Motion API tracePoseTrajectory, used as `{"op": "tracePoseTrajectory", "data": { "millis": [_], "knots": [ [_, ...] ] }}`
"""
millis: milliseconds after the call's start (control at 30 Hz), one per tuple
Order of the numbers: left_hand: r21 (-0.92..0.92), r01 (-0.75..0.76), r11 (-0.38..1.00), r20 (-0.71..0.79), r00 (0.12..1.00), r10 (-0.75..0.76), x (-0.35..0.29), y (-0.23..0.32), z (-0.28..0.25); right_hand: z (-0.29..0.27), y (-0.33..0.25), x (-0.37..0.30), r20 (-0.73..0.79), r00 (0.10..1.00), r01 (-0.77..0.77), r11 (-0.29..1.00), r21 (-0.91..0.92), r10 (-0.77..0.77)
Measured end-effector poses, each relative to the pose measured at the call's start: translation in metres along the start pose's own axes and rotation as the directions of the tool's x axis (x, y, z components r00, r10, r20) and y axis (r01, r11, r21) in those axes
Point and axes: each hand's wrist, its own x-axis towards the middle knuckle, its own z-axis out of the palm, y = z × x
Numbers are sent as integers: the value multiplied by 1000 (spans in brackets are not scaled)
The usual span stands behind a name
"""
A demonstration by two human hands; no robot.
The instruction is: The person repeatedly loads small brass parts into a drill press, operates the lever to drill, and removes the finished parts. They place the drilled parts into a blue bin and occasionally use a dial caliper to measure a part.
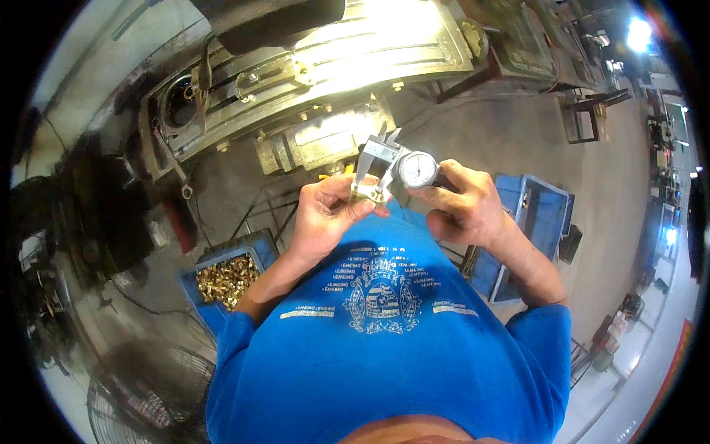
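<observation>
In front of my chest, my right hand (467,203) is closed round a dial caliper (418,169) with a round white dial. The caliper's metal jaws (379,150) point left, toward my other hand. My left hand (323,216) pinches a small brass-coloured metal part (371,192) between thumb and fingers. The part sits at the tips of the jaws; whether both jaws touch it, I cannot tell. Some of the part is hidden by my fingers.
Ahead stands a machine with a long slotted metal table (355,70), brightly lit. At lower left is a blue bin (189,290) heaped with small brass parts (228,281). Blue crates (543,222) lie to the right. A caged fan (151,392) stands at near left, a metal stand (584,122) at far right.
</observation>
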Motion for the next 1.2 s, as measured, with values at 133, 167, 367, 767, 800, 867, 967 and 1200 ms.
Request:
{"op": "tracePoseTrajectory", "data": {
  "millis": [133,167,367,767,800,867,967,1200],
  "knots": [
    [6,3,1000,15,1000,-3,5,0,0,-1,3,-4,1,1000,-30,999,20,30],
    [6,9,1000,18,1000,-9,7,-1,0,0,4,-5,5,999,-36,999,21,36],
    [-50,49,998,31,998,-48,14,-1,1,-1,10,-7,-12,999,-32,999,36,33],
    [-77,106,991,-14,994,-107,22,-2,5,-9,17,-1,21,998,-52,997,60,51],
    [-89,118,989,-23,992,-121,22,-2,5,-12,19,0,55,997,-54,993,104,48],
    [-91,104,990,-33,994,-108,24,-5,4,-18,26,0,122,992,-63,980,191,40],
    [-110,95,989,-54,993,-101,26,-7,6,-22,29,4,166,985,-73,988,136,50],
    [-160,84,984,-111,989,-102,27,-12,6,-10,38,6,80,997,-11,1000,24,9]
  ]
}}
